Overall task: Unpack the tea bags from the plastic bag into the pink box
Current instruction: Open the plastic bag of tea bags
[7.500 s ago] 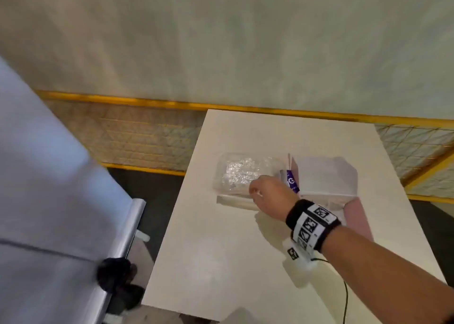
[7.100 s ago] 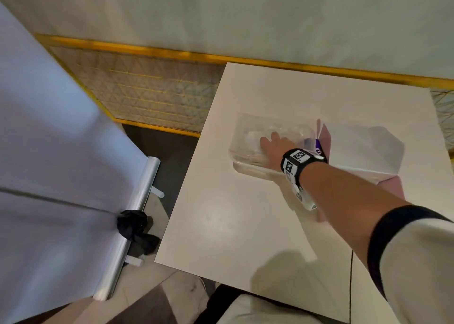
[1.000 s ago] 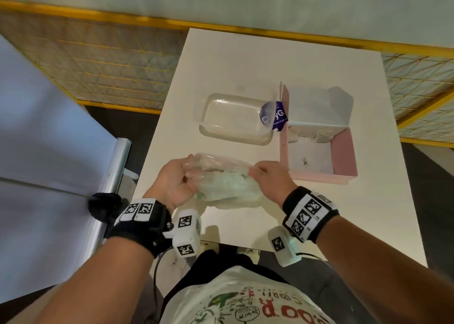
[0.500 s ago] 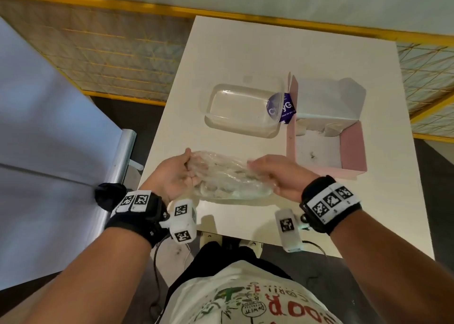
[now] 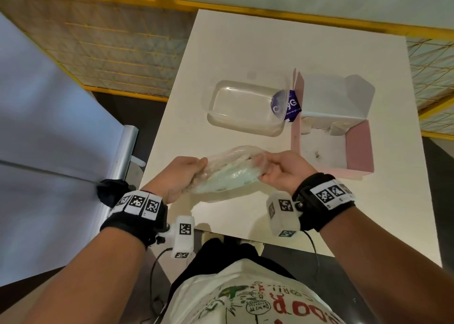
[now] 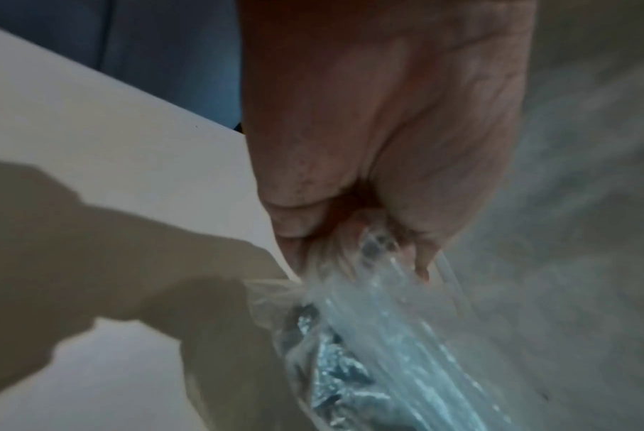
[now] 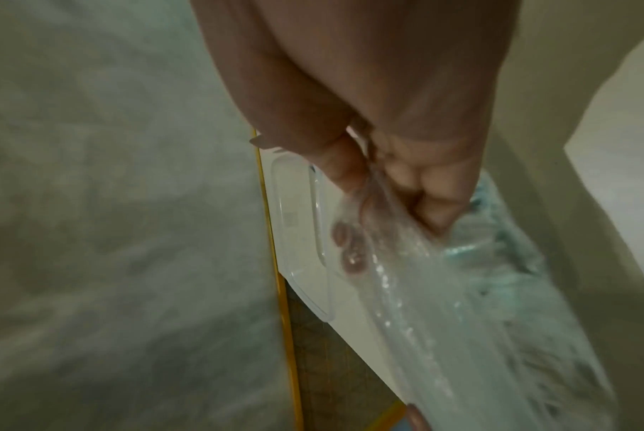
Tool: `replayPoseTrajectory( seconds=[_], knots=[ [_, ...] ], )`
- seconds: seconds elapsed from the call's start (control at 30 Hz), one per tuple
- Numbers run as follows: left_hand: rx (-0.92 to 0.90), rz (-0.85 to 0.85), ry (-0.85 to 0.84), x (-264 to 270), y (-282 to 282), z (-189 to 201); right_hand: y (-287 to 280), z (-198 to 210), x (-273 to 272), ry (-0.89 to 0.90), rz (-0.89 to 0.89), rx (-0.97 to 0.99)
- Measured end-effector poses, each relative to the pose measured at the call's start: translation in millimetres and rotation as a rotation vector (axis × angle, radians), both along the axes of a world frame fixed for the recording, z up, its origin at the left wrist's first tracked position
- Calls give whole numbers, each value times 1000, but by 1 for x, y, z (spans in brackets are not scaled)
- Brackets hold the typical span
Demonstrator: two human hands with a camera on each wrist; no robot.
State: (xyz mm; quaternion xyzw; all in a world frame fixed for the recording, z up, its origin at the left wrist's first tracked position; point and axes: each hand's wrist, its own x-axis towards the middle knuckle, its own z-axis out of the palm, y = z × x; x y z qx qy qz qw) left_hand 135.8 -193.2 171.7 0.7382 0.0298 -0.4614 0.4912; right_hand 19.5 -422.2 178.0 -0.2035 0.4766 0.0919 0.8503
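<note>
Head view: my left hand and right hand pinch the soft, slippery plastic bag at its ends; it seems light.

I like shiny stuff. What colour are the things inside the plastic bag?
Pale green and silvery tea bags in the clear plastic bag; head view shows it best.

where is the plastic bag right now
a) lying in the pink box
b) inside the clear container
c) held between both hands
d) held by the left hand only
c: the plastic bag is gripped at one end by the left hand and at the other by the right hand, above the table.
</note>
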Motion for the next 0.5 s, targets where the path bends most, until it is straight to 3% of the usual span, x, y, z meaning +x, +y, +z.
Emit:
replayPoseTrajectory(
  seconds=[0.07,0.13,0.2,0.27,0.33,0.4,0.5],
  knots=[
    [-49,158,107,2,-2,-4,3,-2,-3,-69,19,67],
    [-206,419,325,6,-6,-7,3,-2,-8,-120,89,36],
    [-324,615,513,7,-10,-5,4,-2,-14,-147,230,-60],
    [-485,769,723,5,-16,-6,7,-6,-16,-103,378,-293],
    [-591,785,827,0,-22,-9,12,-13,-13,23,488,-629],
    [-567,656,744,1,-22,-13,15,-24,-11,119,516,-805],
    [-572,403,622,6,-14,-20,12,-35,-11,118,361,-613]
  ],
)
